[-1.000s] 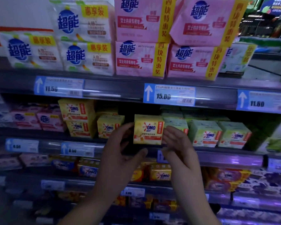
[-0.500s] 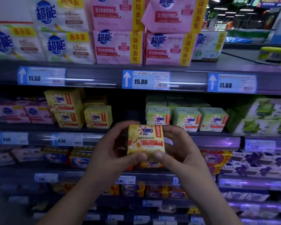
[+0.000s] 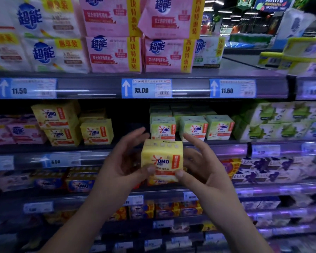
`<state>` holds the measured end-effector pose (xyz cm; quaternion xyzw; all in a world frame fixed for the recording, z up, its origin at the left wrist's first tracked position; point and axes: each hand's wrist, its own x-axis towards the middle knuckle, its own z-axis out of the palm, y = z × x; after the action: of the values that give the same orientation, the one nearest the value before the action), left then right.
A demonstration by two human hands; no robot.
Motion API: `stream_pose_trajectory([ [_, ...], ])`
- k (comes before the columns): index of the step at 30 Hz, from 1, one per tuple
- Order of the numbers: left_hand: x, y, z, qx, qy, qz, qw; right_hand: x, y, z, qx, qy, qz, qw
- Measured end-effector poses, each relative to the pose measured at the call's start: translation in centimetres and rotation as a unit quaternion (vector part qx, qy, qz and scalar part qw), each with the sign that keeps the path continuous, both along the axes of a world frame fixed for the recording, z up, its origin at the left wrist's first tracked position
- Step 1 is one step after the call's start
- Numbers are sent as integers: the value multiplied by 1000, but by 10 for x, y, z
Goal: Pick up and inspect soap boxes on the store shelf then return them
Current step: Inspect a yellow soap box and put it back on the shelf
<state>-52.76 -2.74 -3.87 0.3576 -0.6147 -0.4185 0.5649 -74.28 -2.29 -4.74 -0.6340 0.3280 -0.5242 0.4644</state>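
a person is holding a yellow omo soap box (image 3: pixel 161 159) in front of the shelf (image 3: pixel 232 149), left hand (image 3: pixel 120 161) gripping it at 9 o'clock, right hand (image 3: pixel 202 167) at 3 o'clock, thumbs pressing its front. green omo boxes (image 3: pixel 192 127) are sitting at its 12 o'clock.

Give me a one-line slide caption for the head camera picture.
Left hand and right hand hold a yellow OMO soap box in front of a stocked store shelf.
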Motion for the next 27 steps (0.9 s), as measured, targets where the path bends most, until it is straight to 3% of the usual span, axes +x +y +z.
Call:
stream_pose_trajectory([
  [6, -5, 6, 0, -36, 7, 44, 998, 11, 2, -4, -59, 38, -36, 997],
  [9, -8, 13, 7, -105, -53, 110, 987, 17, -1, -4, 28, -66, -1, 997],
  [12, -12, 17, 11, -121, -92, 148, 977, 23, -5, -9, 135, -206, 34, 969],
  [15, -9, 16, 12, -118, -76, 159, 977, 29, -5, -9, 125, -213, 34, 968],
  [19, -1, 10, 10, -5, 37, 114, 993, 33, -1, -3, 61, -153, -20, 986],
  [23, 0, 4, 7, 143, 142, 106, 974, 44, 6, 1, 4, -80, -36, 996],
  [27, 5, 1, 2, 204, 169, 77, 961, 52, 8, 5, -50, -44, -91, 994],
])
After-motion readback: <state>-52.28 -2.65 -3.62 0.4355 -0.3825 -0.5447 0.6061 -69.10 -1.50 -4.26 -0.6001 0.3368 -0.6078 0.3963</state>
